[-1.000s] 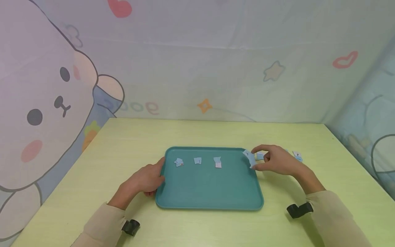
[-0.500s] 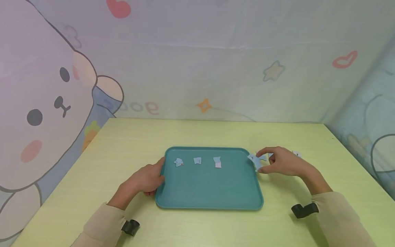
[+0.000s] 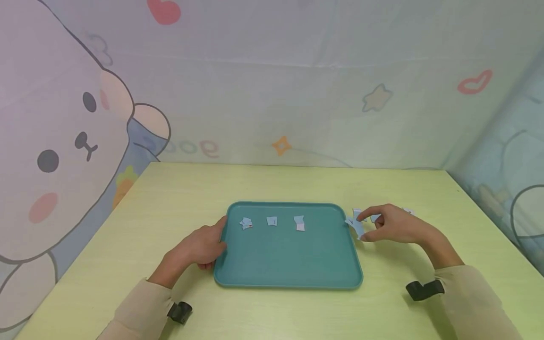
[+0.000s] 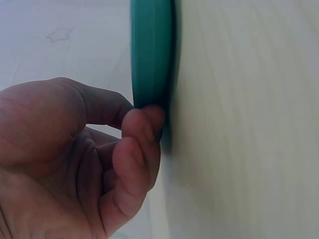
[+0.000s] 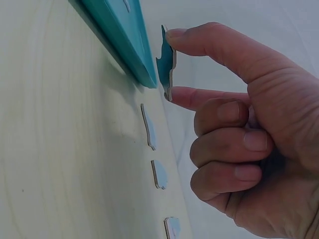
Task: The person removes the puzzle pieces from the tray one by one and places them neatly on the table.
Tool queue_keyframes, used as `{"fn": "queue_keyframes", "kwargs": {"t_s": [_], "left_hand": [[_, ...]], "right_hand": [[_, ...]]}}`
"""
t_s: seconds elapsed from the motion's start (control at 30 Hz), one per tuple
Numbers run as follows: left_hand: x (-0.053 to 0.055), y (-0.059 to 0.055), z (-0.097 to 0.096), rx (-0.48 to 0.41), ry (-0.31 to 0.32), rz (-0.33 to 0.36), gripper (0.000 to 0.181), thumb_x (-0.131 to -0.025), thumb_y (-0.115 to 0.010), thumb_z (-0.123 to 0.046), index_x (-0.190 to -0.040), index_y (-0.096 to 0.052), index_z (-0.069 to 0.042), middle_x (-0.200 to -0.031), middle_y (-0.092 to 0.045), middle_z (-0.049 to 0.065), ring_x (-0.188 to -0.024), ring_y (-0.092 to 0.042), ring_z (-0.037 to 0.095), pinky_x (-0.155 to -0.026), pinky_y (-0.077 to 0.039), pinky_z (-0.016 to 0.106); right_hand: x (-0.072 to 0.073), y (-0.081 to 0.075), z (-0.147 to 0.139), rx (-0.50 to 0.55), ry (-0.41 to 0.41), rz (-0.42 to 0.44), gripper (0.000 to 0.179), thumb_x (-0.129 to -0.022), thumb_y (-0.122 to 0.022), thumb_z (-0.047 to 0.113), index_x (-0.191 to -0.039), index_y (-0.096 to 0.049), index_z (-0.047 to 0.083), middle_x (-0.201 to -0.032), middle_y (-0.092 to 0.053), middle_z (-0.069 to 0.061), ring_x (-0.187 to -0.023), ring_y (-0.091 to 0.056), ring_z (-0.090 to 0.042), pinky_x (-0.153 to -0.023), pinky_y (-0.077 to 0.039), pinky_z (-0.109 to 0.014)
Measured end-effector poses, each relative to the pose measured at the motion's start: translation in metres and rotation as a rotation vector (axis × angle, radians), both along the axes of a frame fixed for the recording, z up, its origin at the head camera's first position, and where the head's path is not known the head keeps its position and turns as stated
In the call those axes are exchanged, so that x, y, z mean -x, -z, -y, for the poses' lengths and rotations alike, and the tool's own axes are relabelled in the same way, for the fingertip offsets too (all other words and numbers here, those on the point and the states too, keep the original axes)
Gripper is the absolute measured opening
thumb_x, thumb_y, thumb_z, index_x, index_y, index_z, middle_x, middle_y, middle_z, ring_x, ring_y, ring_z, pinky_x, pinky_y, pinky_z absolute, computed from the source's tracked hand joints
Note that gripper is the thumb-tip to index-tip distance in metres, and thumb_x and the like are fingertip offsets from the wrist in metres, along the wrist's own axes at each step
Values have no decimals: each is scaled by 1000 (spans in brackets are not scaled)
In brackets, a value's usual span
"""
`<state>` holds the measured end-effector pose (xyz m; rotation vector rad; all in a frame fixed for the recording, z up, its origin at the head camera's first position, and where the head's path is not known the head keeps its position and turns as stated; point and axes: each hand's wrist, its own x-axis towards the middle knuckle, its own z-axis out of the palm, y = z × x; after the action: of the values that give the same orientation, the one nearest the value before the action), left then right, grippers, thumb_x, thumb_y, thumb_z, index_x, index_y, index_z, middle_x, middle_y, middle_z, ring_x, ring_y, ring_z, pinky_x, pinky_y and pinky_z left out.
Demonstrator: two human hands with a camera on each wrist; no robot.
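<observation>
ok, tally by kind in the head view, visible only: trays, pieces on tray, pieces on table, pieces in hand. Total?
Green tray: 1
Pieces on the tray: 3 (leftmost taken as one; too small to be sure)
Pieces on the table: 3 (right hand may hide more)
Held piece: 1
Total: 8 visible

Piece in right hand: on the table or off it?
Off it: the right wrist view shows the right hand pinching the held piece above the level of loose pieces lying on the table.
</observation>
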<state>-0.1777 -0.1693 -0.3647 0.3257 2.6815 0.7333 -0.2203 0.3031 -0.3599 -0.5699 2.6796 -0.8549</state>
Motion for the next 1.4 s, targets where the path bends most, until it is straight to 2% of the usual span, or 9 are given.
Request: {"fn": "queue_keyframes", "kwargs": {"t_s": [0.63,1.1,1.4], "left_hand": [[-1,1,1,-8,0,0,73,-102,-46,-4,-165,-12,11,-54,-59,5,-42,-54,12,-45,-47,27],[-1,-1,0,-3,-5,0,73,-101,-45,-4,-165,-13,10,-54,-60,5,-43,-55,13,-45,-48,28],[-1,-1,-1,-6,-8,0,73,-101,-45,-4,-165,-13,10,-54,-59,6,-43,-55,13,-45,-48,28]], "right_hand": [[-4,5,-14,15,-25,47,53,-85,-85,31,-130,-69,6,-62,-39,8,-54,-31,-5,-53,-31,-24],[-5,5,-17,19,-33,83,58,-83,-86,28,-132,-68,5,-62,-42,7,-54,-35,-4,-53,-31,-25],[-4,9,-17,-2,-33,74,57,-82,-86,27,-132,-69,6,-61,-42,8,-55,-35,-4,-53,-30,-24]]}}
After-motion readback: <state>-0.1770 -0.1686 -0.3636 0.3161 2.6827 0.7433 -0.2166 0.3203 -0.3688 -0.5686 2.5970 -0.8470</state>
